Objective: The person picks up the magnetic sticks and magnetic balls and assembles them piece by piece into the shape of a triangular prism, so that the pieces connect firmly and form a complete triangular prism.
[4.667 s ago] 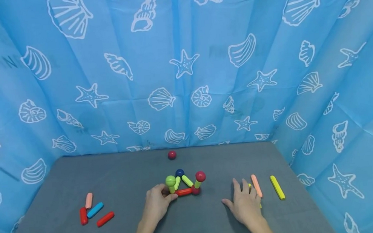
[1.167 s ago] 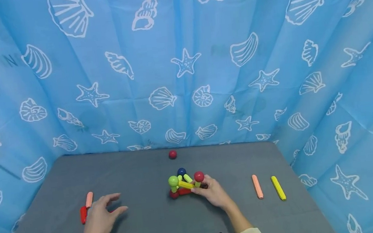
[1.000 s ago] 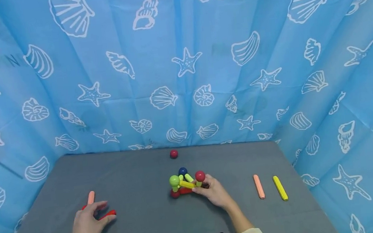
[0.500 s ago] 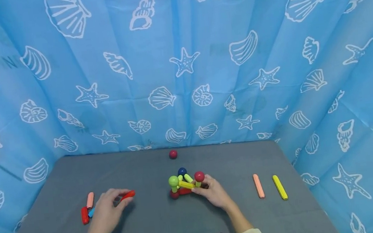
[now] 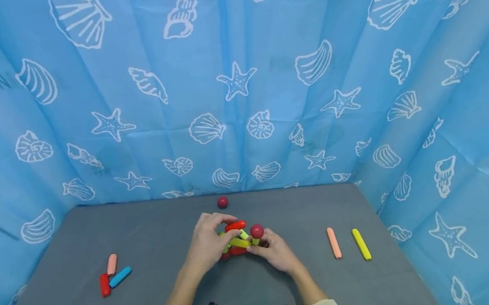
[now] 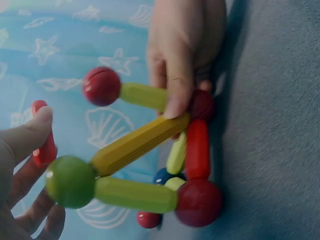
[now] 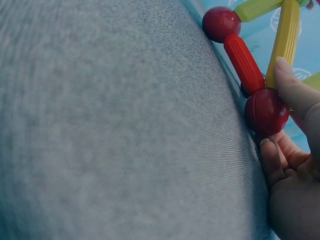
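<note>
Between the thumb and fingers of my left hand [image 5: 209,240] is a red magnetic rod [image 6: 48,145], raised beside the green ball [image 6: 72,181] of a ball-and-rod frame. My right hand [image 5: 277,253] grips this frame at its right corner, thumb on a yellow rod [image 6: 140,142] and fingers by the lower red ball [image 7: 267,111]. The yellow rod slants from that corner up to the green ball. A red rod [image 6: 198,150] forms the front base, and a green rod stands upright at each front corner. An upper red ball [image 5: 257,231] tops the right one. My left hand hides the frame's left side in the head view.
On the left lie a pink rod [image 5: 111,264], a short red rod [image 5: 105,285] and a blue rod [image 5: 120,277]. To the right are a long pink rod [image 5: 334,243] and a yellow rod [image 5: 361,244]. A loose red ball [image 5: 222,202] sits near the grey table's back edge.
The right hand has gone from the right-hand rods to the frame, where a yellow rod now spans. My left hand went left, picked up a red rod and brought it over to the frame.
</note>
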A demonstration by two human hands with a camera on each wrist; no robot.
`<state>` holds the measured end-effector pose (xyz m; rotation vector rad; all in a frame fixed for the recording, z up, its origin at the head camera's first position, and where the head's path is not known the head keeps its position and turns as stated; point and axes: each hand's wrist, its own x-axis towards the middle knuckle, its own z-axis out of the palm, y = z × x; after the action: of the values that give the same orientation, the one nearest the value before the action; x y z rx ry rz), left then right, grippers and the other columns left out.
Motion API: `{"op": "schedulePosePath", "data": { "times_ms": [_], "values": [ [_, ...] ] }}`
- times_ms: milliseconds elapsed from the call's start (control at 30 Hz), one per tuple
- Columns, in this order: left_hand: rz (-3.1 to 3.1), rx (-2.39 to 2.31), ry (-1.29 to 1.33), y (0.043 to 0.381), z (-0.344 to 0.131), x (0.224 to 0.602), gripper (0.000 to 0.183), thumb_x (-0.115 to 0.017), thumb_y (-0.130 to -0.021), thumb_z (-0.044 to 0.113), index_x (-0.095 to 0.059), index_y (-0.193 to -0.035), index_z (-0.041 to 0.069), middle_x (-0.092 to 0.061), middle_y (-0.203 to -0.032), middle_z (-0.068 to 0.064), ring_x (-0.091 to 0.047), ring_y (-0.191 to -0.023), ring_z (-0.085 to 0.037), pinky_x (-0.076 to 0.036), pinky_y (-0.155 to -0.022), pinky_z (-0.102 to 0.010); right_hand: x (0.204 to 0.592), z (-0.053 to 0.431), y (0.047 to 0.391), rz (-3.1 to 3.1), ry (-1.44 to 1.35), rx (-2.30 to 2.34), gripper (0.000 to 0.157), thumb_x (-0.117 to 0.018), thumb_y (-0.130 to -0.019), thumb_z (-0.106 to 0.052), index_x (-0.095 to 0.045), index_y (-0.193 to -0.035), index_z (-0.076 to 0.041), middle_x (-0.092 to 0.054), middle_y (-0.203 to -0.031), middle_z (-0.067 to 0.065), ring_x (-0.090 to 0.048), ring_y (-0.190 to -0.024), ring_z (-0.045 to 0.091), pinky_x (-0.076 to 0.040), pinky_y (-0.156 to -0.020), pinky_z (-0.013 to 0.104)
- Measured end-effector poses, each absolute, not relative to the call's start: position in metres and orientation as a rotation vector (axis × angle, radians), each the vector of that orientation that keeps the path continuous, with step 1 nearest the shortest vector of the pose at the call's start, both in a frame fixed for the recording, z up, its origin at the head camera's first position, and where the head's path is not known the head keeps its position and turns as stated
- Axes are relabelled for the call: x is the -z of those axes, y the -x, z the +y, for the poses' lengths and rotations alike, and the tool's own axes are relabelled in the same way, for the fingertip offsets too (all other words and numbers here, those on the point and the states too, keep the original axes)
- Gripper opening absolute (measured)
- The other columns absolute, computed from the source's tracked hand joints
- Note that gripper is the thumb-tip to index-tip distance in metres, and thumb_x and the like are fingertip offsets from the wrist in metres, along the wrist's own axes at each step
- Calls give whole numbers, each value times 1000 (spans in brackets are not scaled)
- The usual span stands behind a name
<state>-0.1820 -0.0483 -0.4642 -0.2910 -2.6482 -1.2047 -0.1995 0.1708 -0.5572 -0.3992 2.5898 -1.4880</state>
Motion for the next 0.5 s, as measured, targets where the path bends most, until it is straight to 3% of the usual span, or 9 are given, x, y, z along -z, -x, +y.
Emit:
{"op": "schedulePosePath", "data": {
  "times_ms": [500],
  "values": [
    [-2740, 907, 302, 185, -32, 479, 34, -93, -73, 31, -78, -103, 25, -76, -97, 7, -53, -97, -14, -49, -81, -33, 559, 171, 199, 2578, 398, 1520, 18, -77, -92, -32, -76, -106, -21, -61, -105, 2, -57, -90, 12, -47, -80, 25]
  ]
}}
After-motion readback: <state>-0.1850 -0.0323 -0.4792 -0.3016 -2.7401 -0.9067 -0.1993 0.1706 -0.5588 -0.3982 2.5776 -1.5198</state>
